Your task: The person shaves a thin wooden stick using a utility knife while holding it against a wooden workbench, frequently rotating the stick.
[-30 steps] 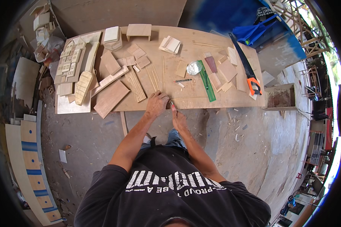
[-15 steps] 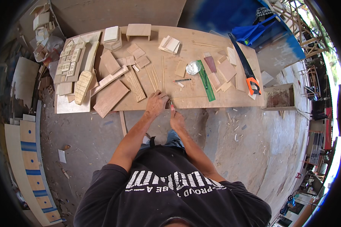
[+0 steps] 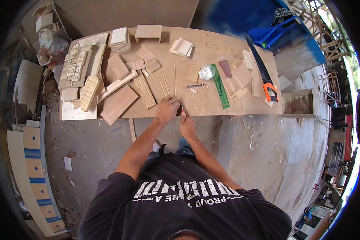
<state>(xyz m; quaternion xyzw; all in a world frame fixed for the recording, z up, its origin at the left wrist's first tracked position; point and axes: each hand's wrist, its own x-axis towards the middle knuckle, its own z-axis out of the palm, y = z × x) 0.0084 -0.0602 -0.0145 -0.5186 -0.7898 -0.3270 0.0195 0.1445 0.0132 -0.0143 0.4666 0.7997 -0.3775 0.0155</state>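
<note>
At the table's front edge, my left hand (image 3: 167, 109) is closed, its fingertips pressing a small dark brown piece (image 3: 179, 111) against the wooden tabletop. Just to its right, my right hand (image 3: 187, 126) is wrapped round a small knife (image 3: 183, 113) with a reddish handle. The knife's tip points away from me and meets the area beside the dark piece; the exact contact is too small to make out. Thin wooden sticks (image 3: 162, 82) lie just beyond my left fingers. A grooved wood strip (image 3: 144, 90) rests to the left of them.
Wood offcuts (image 3: 119, 105) and a model house front (image 3: 77, 64) cover the table's left side. A green ruler (image 3: 221, 89), round clear dish (image 3: 207, 73) and marker (image 3: 195, 85) lie to the right. An orange-handled saw (image 3: 270, 92) is near the right end. Scraps litter the floor (image 3: 264, 148).
The whole view has shifted slightly, moving the table a little rightward in the picture. Both hands keep nearly the same place and grip at the table edge.
</note>
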